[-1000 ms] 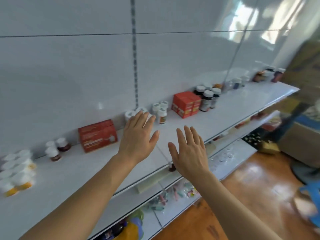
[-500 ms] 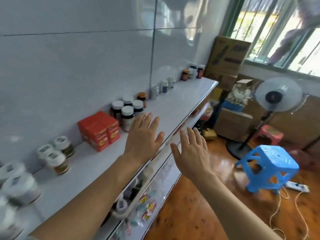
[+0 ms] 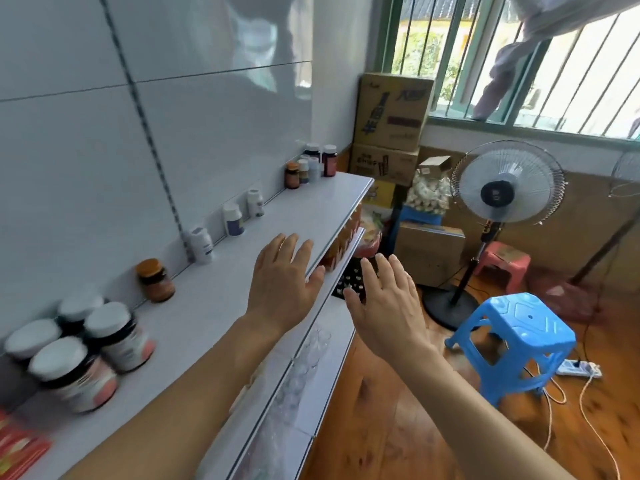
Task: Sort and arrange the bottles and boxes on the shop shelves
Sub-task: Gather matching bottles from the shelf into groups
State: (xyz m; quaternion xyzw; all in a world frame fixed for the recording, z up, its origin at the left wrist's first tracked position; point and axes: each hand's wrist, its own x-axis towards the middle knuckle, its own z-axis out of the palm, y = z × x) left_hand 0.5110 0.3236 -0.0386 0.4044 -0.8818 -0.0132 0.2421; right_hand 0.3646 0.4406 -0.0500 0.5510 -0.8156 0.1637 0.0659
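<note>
My left hand (image 3: 282, 278) hovers flat over the white top shelf (image 3: 221, 296), fingers straight, holding nothing. My right hand (image 3: 384, 306) is spread out beyond the shelf's front edge, also empty. Several dark bottles with white caps (image 3: 79, 355) stand at the near left. Along the back wall stand an amber jar with an orange lid (image 3: 156, 280), three white bottles (image 3: 233, 220) and a far cluster of small bottles (image 3: 311, 166). A red box (image 3: 17, 448) shows at the bottom left corner.
Lower shelves (image 3: 322, 341) hold small packets and bottles. On the wooden floor to the right stand a blue plastic stool (image 3: 516, 341), a pedestal fan (image 3: 502, 192), a pink stool (image 3: 502, 258), stacked cardboard boxes (image 3: 391, 126) and a power strip (image 3: 578, 368) with cords.
The view has swung right along the shelf: the red boxes and capped bottles slid to the left, and the fan, stool and window came into sight. Both hands stay spread and empty.
</note>
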